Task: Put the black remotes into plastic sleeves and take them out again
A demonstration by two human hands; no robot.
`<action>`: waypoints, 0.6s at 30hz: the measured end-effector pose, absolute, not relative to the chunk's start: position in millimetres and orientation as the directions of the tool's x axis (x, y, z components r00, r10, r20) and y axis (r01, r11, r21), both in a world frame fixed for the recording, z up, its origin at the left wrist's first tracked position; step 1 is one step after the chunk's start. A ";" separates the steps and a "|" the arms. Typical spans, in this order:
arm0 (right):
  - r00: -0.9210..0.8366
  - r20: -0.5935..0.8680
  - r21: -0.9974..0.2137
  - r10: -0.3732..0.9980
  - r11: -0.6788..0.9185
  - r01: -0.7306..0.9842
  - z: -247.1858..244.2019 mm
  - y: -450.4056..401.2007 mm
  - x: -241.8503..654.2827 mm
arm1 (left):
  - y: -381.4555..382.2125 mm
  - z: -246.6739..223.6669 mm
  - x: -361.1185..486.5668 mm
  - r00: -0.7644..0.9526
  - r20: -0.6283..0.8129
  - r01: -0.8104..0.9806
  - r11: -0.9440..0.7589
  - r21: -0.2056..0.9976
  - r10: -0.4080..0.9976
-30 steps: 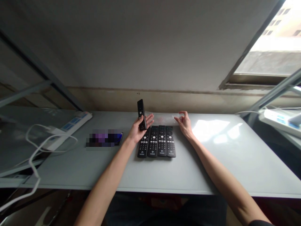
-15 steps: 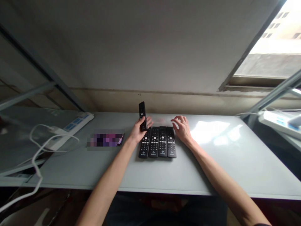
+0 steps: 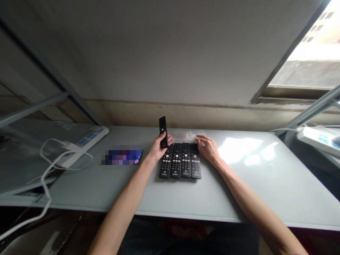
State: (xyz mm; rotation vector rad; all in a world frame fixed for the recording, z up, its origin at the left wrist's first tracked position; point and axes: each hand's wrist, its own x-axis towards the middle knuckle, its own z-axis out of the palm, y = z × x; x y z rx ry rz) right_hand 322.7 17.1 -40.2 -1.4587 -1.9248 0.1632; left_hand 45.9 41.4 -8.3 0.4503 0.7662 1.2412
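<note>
My left hand is closed around a black remote control, tilted up above the table with its buttons facing me. Several more black remote controls lie side by side in a row just below, buttons up, their top ends partly covered by the left hand. Behind the row lies a crumpled clear plastic bag with a faint reddish print. My right hand rests at the right end of the row, its fingertips closed on the bag's edge.
A phone with a lit screen lies left of my left arm. White power strips stand at the far left and far right, with a white cable looping at the left. Metal frame bars and a wall border the grey table.
My right hand has moved onto the plastic bag, which now shows crumpled and raised. The left hand still holds its remote control in much the same place. The view has shifted slightly.
</note>
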 end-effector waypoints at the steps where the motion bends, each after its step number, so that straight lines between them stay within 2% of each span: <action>1: -0.117 0.445 -0.487 0.888 0.349 0.801 -40.4 16.4 322.0 | 41.3 -8.8 45.4 0.133 -0.269 -0.665 0.287 0.689 0.954; 9: -0.166 0.367 -0.451 0.915 0.331 0.829 -39.8 13.6 324.7 | 41.9 -11.7 43.4 0.139 -0.276 -0.633 0.299 0.714 0.951; 18: -0.159 0.366 -0.463 0.917 0.328 0.824 -44.3 14.8 328.3 | 40.7 -10.4 41.8 0.141 -0.266 -0.625 0.294 0.724 0.954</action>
